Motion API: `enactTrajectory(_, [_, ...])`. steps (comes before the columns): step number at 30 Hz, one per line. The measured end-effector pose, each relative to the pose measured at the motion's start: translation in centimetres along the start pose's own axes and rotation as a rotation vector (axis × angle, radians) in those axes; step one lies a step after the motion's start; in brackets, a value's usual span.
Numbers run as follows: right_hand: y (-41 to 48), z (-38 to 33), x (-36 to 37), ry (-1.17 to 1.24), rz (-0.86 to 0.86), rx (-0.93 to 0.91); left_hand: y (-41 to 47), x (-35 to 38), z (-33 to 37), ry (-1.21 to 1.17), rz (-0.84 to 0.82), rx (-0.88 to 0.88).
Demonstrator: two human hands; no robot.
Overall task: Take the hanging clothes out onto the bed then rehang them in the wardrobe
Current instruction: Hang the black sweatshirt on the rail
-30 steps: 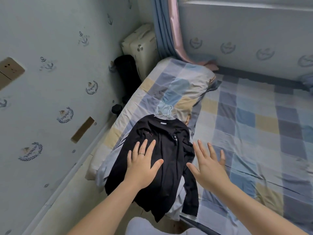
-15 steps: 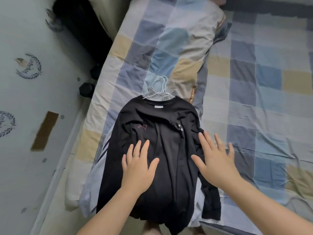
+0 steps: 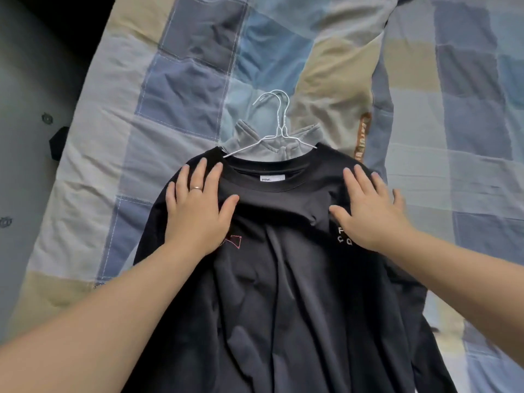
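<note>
A black long-sleeved shirt (image 3: 283, 273) lies flat on the checked bed cover (image 3: 175, 89), its collar pointing away from me. White wire hangers (image 3: 276, 120) stick out of the neck, hooks resting on the cover. A grey garment (image 3: 262, 147) shows under the collar. My left hand (image 3: 197, 208), with a ring, lies flat on the shirt's left shoulder, fingers straight. My right hand (image 3: 368, 211) presses flat on the right shoulder, fingers spread. The shirt's hem hangs past the bed's near edge, out of view.
The folded checked duvet (image 3: 326, 66) lies beyond the hangers. The floor (image 3: 25, 137) runs along the bed's left side with a small dark object (image 3: 58, 143) on it. The mattress sheet (image 3: 467, 123) stretches to the right.
Both hands slid up the shirt from its middle to the shoulders by the collar. My head came closer and tilted down, so wall and suitcase left the view.
</note>
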State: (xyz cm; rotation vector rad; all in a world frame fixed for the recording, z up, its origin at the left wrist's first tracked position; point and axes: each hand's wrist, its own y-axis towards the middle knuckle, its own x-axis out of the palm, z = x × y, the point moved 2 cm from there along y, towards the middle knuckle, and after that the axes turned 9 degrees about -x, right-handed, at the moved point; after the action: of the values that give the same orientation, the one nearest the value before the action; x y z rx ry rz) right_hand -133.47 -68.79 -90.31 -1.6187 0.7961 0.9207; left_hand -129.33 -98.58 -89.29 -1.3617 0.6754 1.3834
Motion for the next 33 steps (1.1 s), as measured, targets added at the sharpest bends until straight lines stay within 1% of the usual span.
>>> enactTrajectory(3, [3.1, 0.7, -0.3, 0.014, 0.014, 0.025, 3.2, -0.2, -0.1, -0.039, 0.054, -0.046])
enactTrajectory(6, [4.8, 1.1, -1.0, 0.068, -0.024, 0.036, 4.8, -0.6, -0.1, -0.021, 0.052, -0.148])
enactTrajectory(8, [5.2, 0.9, -1.5, 0.104, -0.055, 0.045, 5.2, -1.2, -0.2, -0.016, 0.051, -0.156])
enactTrajectory(10, [5.0, 0.6, -1.9, 0.121, -0.039, 0.056, 5.3, -2.0, -0.5, -0.035, 0.069, -0.137])
enactTrajectory(12, [4.5, 0.4, -2.4, 0.129, 0.007, 0.077, 4.9, -2.9, -0.7, -0.058, 0.039, -0.144])
enactTrajectory(14, [3.9, 0.4, -3.0, 0.163, 0.051, 0.083, 4.1, -3.4, -0.8, -0.069, -0.045, -0.142])
enactTrajectory(16, [3.4, 0.6, -3.8, 0.258, 0.093, 0.065, 3.3, -3.8, -0.8, -0.065, -0.105, -0.116])
enactTrajectory(18, [2.7, 0.7, -4.8, 0.413, 0.147, 0.037, 2.7, -4.3, -0.6, -0.048, -0.1, -0.111])
enactTrajectory(22, [0.5, 0.5, -7.2, 0.644, 0.259, -0.068, 1.9, -5.9, 0.0, -0.069, -0.024, -0.141])
enactTrajectory(24, [-1.2, 0.6, -8.6, 0.71, 0.267, -0.132, 1.4, -6.7, 0.6, -0.087, -0.042, -0.127])
enactTrajectory(27, [-4.1, 1.1, -10.8, 0.815, 0.236, -0.211, 0.2, -8.8, 1.6, -0.108, -0.04, -0.106])
enactTrajectory(30, [-7.8, 2.1, -13.2, 0.837, 0.205, -0.228, -2.8, -11.6, 2.6, -0.16, -0.041, -0.071])
enactTrajectory(33, [-12.2, 3.2, -16.0, 0.772, 0.133, -0.247, -7.7, -14.9, 3.4, -0.231, -0.071, -0.054])
